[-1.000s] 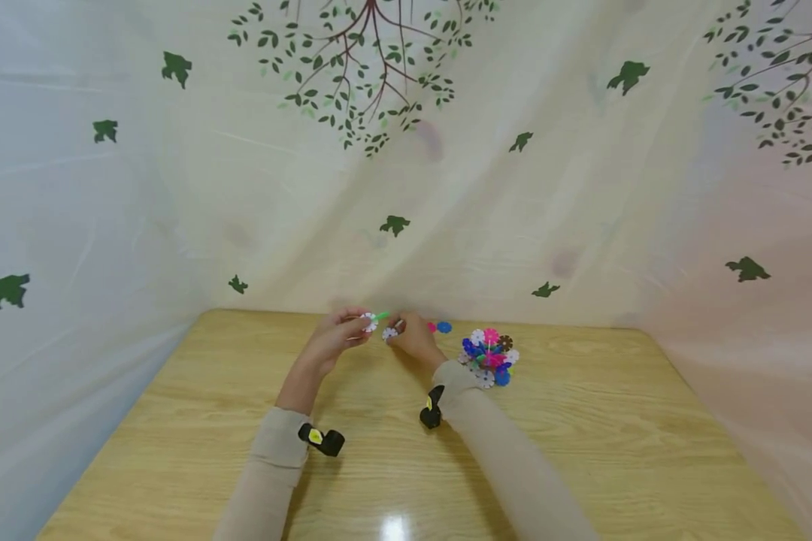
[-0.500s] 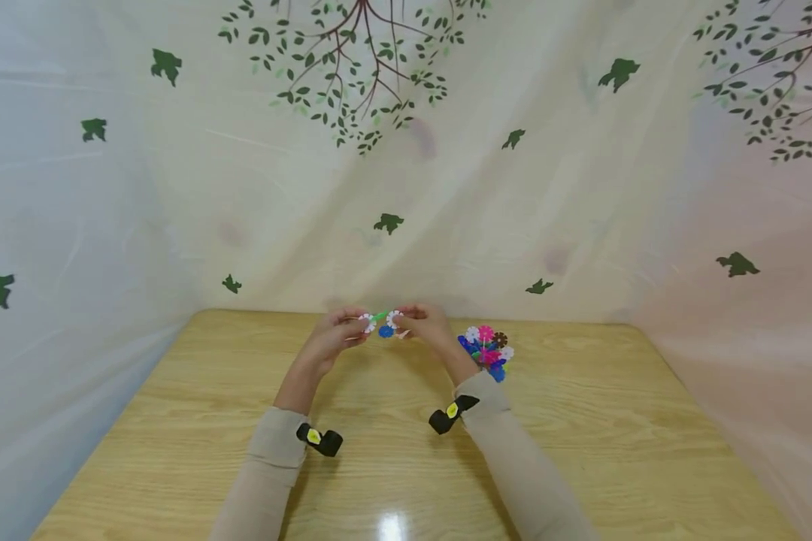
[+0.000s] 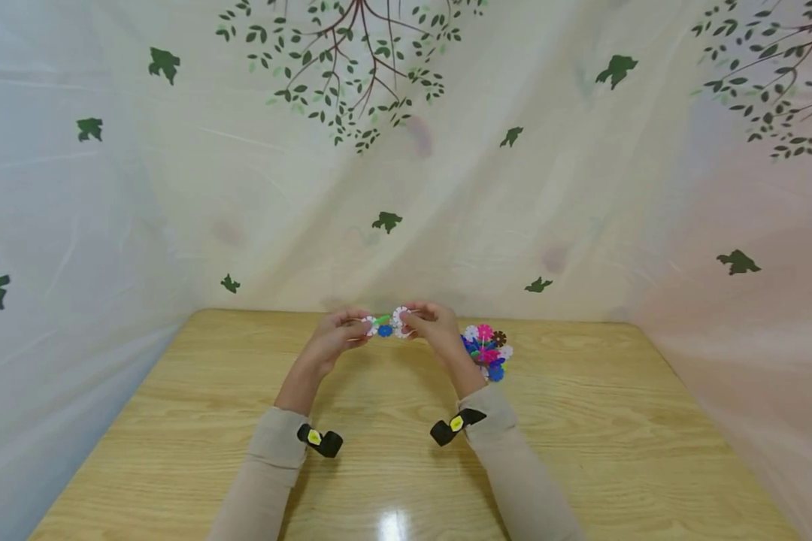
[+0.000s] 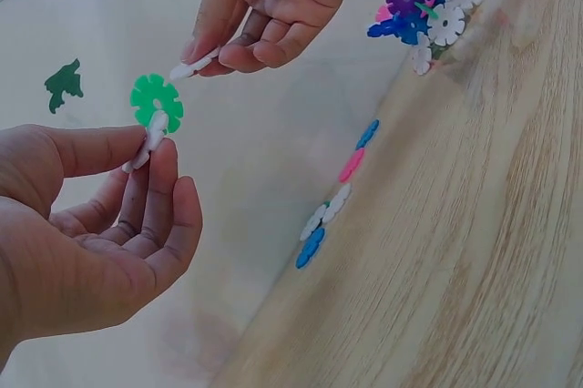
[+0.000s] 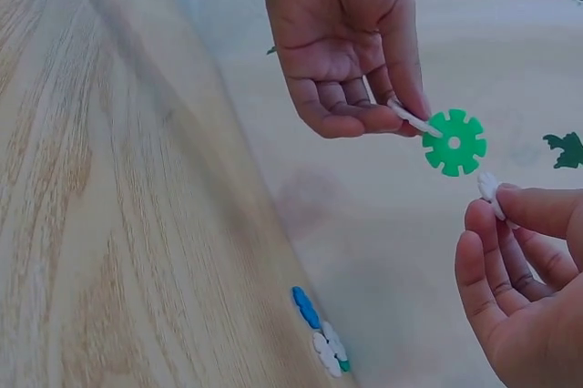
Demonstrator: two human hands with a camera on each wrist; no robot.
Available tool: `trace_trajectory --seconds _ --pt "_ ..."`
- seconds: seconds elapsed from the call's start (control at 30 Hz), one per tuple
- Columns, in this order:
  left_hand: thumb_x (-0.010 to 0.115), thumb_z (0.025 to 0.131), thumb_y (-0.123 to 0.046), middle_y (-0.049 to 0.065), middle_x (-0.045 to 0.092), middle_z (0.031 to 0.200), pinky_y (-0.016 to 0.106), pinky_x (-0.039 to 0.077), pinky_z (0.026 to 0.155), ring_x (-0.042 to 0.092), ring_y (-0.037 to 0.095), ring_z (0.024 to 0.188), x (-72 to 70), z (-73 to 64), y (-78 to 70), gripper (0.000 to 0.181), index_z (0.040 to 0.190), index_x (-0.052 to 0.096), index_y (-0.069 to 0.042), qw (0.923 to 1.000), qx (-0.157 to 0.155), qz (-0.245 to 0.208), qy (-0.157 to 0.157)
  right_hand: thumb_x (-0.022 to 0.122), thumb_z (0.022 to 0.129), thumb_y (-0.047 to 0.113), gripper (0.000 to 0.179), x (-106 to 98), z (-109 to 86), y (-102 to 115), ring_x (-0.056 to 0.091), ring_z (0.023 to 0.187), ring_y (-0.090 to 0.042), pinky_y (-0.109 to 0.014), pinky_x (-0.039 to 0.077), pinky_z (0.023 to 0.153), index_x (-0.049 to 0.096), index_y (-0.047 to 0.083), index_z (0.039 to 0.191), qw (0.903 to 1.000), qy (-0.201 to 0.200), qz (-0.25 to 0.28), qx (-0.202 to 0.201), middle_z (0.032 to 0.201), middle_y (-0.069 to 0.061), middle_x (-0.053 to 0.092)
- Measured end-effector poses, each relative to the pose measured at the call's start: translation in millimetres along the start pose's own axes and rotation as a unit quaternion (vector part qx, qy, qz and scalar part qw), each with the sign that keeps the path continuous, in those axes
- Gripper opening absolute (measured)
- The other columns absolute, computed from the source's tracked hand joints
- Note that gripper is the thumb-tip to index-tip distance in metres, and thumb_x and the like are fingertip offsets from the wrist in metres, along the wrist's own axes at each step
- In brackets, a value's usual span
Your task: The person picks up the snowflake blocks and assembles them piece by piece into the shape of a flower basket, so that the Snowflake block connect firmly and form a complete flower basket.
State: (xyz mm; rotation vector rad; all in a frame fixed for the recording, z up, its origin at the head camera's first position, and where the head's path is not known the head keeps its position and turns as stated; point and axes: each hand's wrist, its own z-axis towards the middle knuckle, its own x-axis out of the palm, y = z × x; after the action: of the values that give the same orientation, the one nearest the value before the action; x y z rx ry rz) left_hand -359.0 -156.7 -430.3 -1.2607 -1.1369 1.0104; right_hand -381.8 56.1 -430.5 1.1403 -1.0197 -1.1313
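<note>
My left hand (image 3: pixel 334 340) pinches a white notched plastic disc (image 4: pixel 150 137) between thumb and forefinger. A green notched disc (image 5: pixel 469 145) with a round centre hole is slotted edgewise into that white one and sticks out toward the other hand. Facing it, my right hand (image 3: pixel 440 334) pinches a second white disc (image 5: pixel 488 189) by its edge. A small gap shows between this white disc and the green disc in the right wrist view. Both hands are raised over the table's far edge, their other fingers loosely bent.
Loose discs lie along the far edge: a blue disc (image 4: pixel 311 249), white discs (image 4: pixel 337 203), a pink disc (image 4: pixel 352 166) and another blue disc (image 4: pixel 368 134). A built cluster of many-coloured discs (image 3: pixel 485 353) stands right of my right hand. A printed curtain (image 3: pixel 298 255) hangs behind the wooden table (image 3: pixel 582 421).
My right hand has picked up a white disc from the far edge and lifted it beside the green disc. The left hand stays nearly still with its joined discs.
</note>
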Motion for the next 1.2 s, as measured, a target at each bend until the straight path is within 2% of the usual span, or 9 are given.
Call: trace_trajectory --seconds 0.13,0.23,0.43,0.7,0.93,1.2 --pt "0.06 0.101 -0.006 -0.004 0.063 0.091 0.021 0.057 0.079 0.065 0.011 0.085 1.7 0.8 1.7 0.026 0.124 0.058 0.006 1.0 0.0 0.003 0.001 0.07 0.095 0.004 0.027 1.3 -2.3 0.0 0.067 0.067 -0.009 -0.033 0.061 0.07 0.066 -0.01 0.118 1.0 0.001 0.004 -0.004 0.08 0.003 0.072" --pt "0.061 0.101 -0.006 -0.004 0.064 0.091 0.024 0.058 0.082 0.065 0.01 0.084 2.9 1.4 2.3 0.026 0.124 0.058 0.006 1.0 0.0 0.002 -0.001 0.069 0.095 0.001 0.027 2.6 -4.4 0.8 0.067 0.065 -0.008 -0.027 0.059 0.066 0.065 -0.012 0.117 0.9999 0.007 0.007 -0.009 0.076 0.007 0.07" --pt "0.065 0.099 -0.005 -0.003 0.064 0.093 0.025 0.059 0.085 0.065 0.012 0.087 5.7 1.0 1.0 0.024 0.122 0.063 0.002 0.9998 -0.006 -0.016 -0.009 0.068 0.095 -0.001 0.026 3.9 -6.1 2.6 0.066 0.063 -0.007 -0.023 0.056 0.062 0.064 -0.015 0.116 0.9996 0.015 0.01 -0.023 0.074 0.008 0.069" --pt "0.07 0.096 -0.007 -0.001 0.065 0.096 0.02 0.059 0.08 0.066 0.007 0.084 8.6 -0.3 1.4 0.039 0.129 0.061 0.012 0.9994 0.002 -0.016 -0.029 0.069 0.095 0.001 0.025 3.0 -6.5 3.2 0.065 0.064 -0.009 -0.026 0.057 0.063 0.066 -0.014 0.114 0.9988 0.025 0.007 -0.042 0.073 0.009 0.069" --pt "0.073 0.092 0.0 -0.002 0.068 0.09 0.02 0.06 0.075 0.067 0.006 0.077 11.4 -1.8 2.1 0.041 0.127 0.061 0.017 0.9981 0.011 -0.026 -0.054 0.07 0.094 -0.001 0.022 4.9 -7.9 1.6 0.064 0.062 -0.007 -0.021 0.057 0.061 0.067 -0.015 0.11 0.9973 0.021 -0.001 -0.071 0.07 0.008 0.068" --pt "0.073 0.09 0.003 -0.003 0.068 0.086 0.023 0.061 0.074 0.067 0.007 0.072 15.5 -4.3 -2.4 0.034 0.12 0.065 0.017 0.997 0.02 -0.001 -0.075 0.069 0.094 -0.003 0.024 4.7 -10.3 1.7 0.063 0.062 -0.007 -0.02 0.056 0.061 0.064 -0.018 0.111 0.9962 0.027 0.013 -0.081 0.068 0.009 0.066"
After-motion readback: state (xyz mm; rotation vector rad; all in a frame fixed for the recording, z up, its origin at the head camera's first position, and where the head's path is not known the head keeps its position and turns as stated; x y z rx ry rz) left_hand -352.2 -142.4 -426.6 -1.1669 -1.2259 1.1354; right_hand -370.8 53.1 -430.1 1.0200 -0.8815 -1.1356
